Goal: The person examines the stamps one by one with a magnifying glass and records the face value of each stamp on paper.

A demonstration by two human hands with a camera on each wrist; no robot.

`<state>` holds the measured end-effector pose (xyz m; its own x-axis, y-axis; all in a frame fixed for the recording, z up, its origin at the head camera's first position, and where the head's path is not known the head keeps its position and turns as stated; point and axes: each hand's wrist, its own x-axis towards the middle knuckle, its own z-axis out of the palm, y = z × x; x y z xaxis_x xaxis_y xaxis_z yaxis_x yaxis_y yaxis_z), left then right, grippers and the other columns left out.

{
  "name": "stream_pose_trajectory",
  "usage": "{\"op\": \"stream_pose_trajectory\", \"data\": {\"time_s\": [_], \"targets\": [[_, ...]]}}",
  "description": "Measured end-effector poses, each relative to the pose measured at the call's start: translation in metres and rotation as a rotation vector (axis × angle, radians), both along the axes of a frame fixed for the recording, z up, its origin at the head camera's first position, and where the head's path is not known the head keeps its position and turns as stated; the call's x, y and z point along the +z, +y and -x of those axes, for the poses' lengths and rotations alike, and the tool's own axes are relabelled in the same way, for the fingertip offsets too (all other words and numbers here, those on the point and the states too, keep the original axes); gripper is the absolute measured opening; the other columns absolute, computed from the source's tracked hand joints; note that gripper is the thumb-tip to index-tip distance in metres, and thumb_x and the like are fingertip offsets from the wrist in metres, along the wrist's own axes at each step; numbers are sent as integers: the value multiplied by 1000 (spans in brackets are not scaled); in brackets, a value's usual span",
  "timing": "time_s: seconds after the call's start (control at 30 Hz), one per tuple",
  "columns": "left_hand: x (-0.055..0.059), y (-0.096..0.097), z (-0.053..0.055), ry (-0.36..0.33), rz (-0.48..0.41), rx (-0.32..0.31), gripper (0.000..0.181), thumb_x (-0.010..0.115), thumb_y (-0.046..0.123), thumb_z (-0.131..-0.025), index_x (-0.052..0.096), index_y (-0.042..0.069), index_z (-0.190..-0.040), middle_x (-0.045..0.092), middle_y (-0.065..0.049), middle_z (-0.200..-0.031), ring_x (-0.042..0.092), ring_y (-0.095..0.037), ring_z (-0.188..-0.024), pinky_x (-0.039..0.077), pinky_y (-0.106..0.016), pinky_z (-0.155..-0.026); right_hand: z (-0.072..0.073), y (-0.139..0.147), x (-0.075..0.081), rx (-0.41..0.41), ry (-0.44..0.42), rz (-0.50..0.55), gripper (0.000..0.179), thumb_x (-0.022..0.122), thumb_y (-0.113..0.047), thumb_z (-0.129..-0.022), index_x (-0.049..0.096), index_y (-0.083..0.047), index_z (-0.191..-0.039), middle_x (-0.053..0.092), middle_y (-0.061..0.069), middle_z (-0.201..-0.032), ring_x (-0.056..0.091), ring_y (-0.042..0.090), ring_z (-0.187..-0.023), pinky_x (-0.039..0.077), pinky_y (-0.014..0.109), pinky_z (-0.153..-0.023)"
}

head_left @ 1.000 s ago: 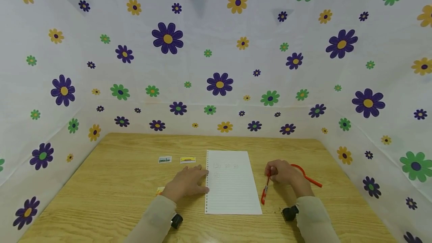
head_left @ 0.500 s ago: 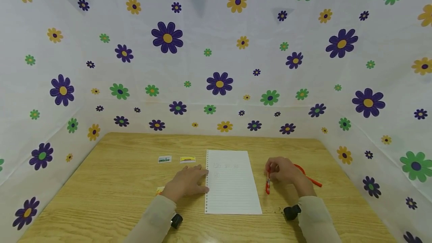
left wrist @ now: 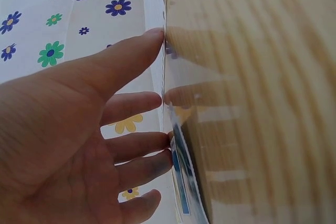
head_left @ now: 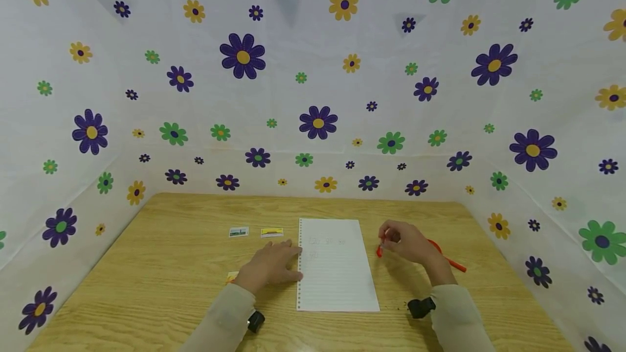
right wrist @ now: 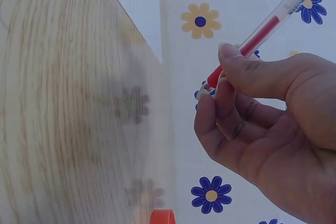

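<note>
My right hand [head_left: 408, 240] pinches a red gel pen [right wrist: 260, 35] with a see-through barrel between thumb and fingers, held above the table just right of the paper. In the right wrist view the barrel slants to the upper right. A ruled, hole-punched sheet of paper [head_left: 337, 281] bears faint red handwriting in its upper left part. My left hand [head_left: 271, 263] lies with fingers spread, thumb and fingertips at the sheet's punched left edge. A small yellow-and-white stamp-like picture [head_left: 232, 276] is partly covered by the left wrist.
Two more small stamp-like pictures lie at the back left, a grey-green one [head_left: 239, 231] and a yellow one [head_left: 271, 232]. Behind my right hand, partly hidden, is a red handled thing [head_left: 455, 263] with a curved rim. Dark crumbs lie near the right wrist. Flower-printed cloth [head_left: 313, 80] encloses the wooden table.
The pen has turned in my right hand: its red end, which pointed toward me, swung up and left toward the paper. The right hand shifted slightly away from me. My left hand stayed put.
</note>
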<state>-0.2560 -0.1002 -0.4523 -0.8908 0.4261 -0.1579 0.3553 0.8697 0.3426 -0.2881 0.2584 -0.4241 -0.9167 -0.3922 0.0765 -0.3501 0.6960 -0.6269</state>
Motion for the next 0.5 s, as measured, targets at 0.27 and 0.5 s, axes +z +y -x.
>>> {"op": "stream_pose_trajectory", "data": {"time_s": [0.27,0.5], "targets": [[-3,-1,0,8,-6,-5,64,76,41,-92,58,13,-146,48,-18,-159,44,-34,-150,29,-57,-127,0,-6,1,41,37,38,10,68,2,-95,63,-2,-103,66,6,-85,54,9,-71,47,19,-61],[-4,-1,0,9,-3,-2,64,76,42,-92,58,13,-147,48,-18,-159,44,-34,-150,30,-57,-126,0,-10,1,76,58,69,7,65,0,-98,60,0,-102,69,16,-90,53,7,-68,47,20,-58]]}}
